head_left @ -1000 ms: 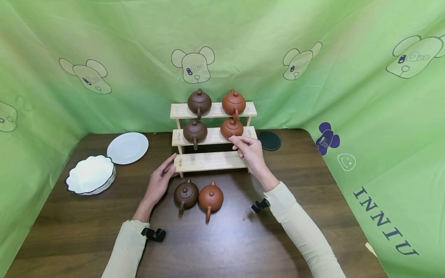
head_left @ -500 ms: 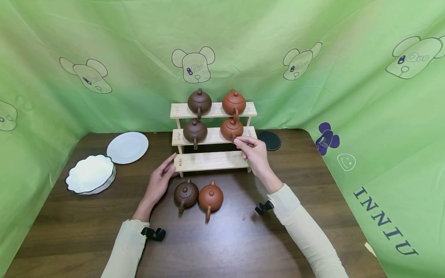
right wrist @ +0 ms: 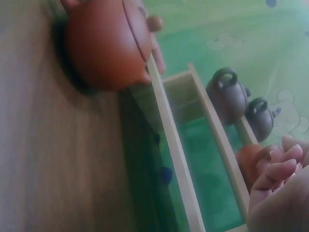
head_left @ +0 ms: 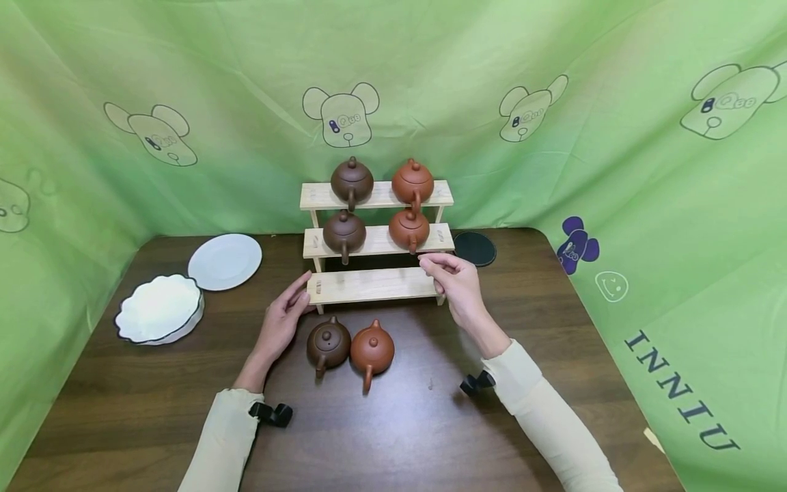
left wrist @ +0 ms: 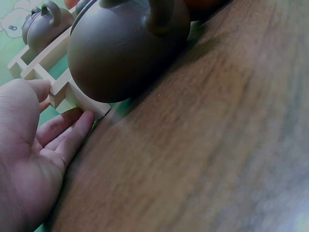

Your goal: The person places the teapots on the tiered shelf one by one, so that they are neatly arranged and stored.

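Note:
A three-tier wooden display stand [head_left: 371,285] holds two dark brown teapots, one on the top tier [head_left: 352,182] and one on the middle tier [head_left: 344,232]. Beside them sit two orange-red teapots, upper [head_left: 412,182] and lower [head_left: 408,229]. My left hand [head_left: 284,320] grips the left end of the bottom tier, thumb and fingers against the wood in the left wrist view. Just in front of the lower red teapot, my right hand [head_left: 458,287] has loosely curled fingers with nothing visible between them. On the table, a brown teapot [head_left: 328,344] and a red teapot [head_left: 372,348] stand side by side.
At the left lie a white plate [head_left: 225,262] and a scalloped white dish [head_left: 158,311]. A dark round coaster [head_left: 475,249] is right of the stand, near my right hand. Green printed cloth [head_left: 246,102] hangs behind and at both sides of the wooden table [head_left: 393,437].
My right hand has let go of the lower red teapot's handle and drawn back toward the right and front. The left hand stays at the stand.

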The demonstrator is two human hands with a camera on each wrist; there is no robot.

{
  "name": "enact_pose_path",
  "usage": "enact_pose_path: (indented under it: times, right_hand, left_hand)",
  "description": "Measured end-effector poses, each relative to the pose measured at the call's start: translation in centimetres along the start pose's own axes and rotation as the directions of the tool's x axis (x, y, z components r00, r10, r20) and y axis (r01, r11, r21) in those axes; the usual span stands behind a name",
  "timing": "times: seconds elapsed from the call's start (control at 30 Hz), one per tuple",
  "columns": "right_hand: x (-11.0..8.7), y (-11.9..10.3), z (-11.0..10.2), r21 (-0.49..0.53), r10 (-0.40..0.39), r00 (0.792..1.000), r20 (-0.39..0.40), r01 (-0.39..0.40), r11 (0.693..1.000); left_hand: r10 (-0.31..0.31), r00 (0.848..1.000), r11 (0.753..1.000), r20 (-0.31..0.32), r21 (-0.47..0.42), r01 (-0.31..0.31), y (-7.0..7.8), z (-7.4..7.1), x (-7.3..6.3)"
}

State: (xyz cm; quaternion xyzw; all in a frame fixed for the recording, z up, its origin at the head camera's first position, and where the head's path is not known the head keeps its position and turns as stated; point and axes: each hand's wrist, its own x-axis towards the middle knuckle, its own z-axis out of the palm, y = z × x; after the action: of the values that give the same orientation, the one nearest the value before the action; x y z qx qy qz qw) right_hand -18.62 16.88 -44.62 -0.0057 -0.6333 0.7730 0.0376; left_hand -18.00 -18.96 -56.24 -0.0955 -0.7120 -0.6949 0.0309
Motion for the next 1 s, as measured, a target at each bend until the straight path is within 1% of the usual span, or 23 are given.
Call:
enact_pose_path:
  times: [0.03,0.17,0.23,0.27,0.4,0.47,0.53,0.57,0.63,0.7,0.73,0.83,0.9,0.97,1.0]
  right_hand:
    - [-0.2,0.0,0.0,-0.002,0.003,1.000,0.004,-0.003,1.000]
    - [-1.1,-0.1,0.2,-0.007,0.020,1.000,0.019,-0.020,1.000]
    - [-1.5,-0.2,0.3,-0.010,0.030,0.999,0.025,-0.029,1.000]
    - [-1.7,-0.2,0.3,-0.010,0.034,0.999,0.027,-0.034,0.999]
    - [-2.6,-0.1,0.3,-0.017,0.043,0.998,0.041,-0.042,0.999]
    - [-3.0,0.1,0.2,-0.022,0.048,0.998,0.050,-0.047,0.999]
    - [-3.5,0.4,0.2,-0.030,0.057,0.997,0.057,-0.055,0.998]
    - [-3.7,0.5,0.1,-0.035,0.064,0.996,0.061,-0.062,0.997]
    - [-4.2,0.8,0.0,-0.055,0.085,0.994,0.066,-0.081,0.995]
    - [-4.7,1.1,-0.1,-0.078,0.102,0.992,0.072,-0.096,0.992]
    - [-4.9,1.2,-0.2,-0.089,0.111,0.991,0.074,-0.105,0.990]
    - [-5.5,1.7,-0.3,-0.115,0.133,0.988,0.080,-0.124,0.986]
    - [-5.9,1.9,-0.4,-0.122,0.145,0.986,0.081,-0.135,0.983]
    - [-6.2,2.2,-0.4,-0.121,0.156,0.984,0.085,-0.146,0.982]
    - [-6.4,2.3,-0.4,-0.121,0.161,0.983,0.088,-0.150,0.981]
  left_hand:
    - [-0.002,1.000,1.000,-0.001,0.004,0.002,-0.3,-0.1,0.1]
    - [-0.005,1.000,1.000,0.004,0.006,0.005,-0.6,-0.2,0.1]
    - [0.000,1.000,1.000,0.010,0.016,0.000,-0.2,-0.2,0.0]
    - [-0.002,1.000,1.000,0.002,0.019,0.002,0.0,-0.1,-0.1]
    - [0.017,1.000,0.998,0.007,0.066,-0.017,0.5,0.0,-0.3]
    - [-0.003,1.000,0.998,-0.007,0.068,0.003,0.0,-0.1,-0.1]
    - [-0.011,1.000,0.997,-0.004,0.070,0.011,-0.6,-0.3,0.0]
    - [-0.026,1.000,0.997,-0.002,0.078,0.026,-0.8,-0.4,0.1]
    - [-0.027,1.000,0.998,-0.006,0.065,0.028,-1.1,-0.5,0.2]
    - [-0.017,1.000,0.998,-0.001,0.065,0.017,-0.8,-0.4,0.0]
    - [-0.010,1.000,0.999,-0.005,0.048,0.011,-0.7,-0.4,0.0]
    - [0.009,1.000,0.998,0.003,0.061,-0.009,0.7,0.1,-0.4]
    - [0.017,1.000,0.997,0.010,0.070,-0.018,1.3,0.3,-0.5]
    - [0.003,1.000,0.996,0.004,0.091,-0.004,1.4,0.3,-0.5]
    - [-0.006,1.000,0.997,-0.003,0.081,0.006,1.1,0.2,-0.4]
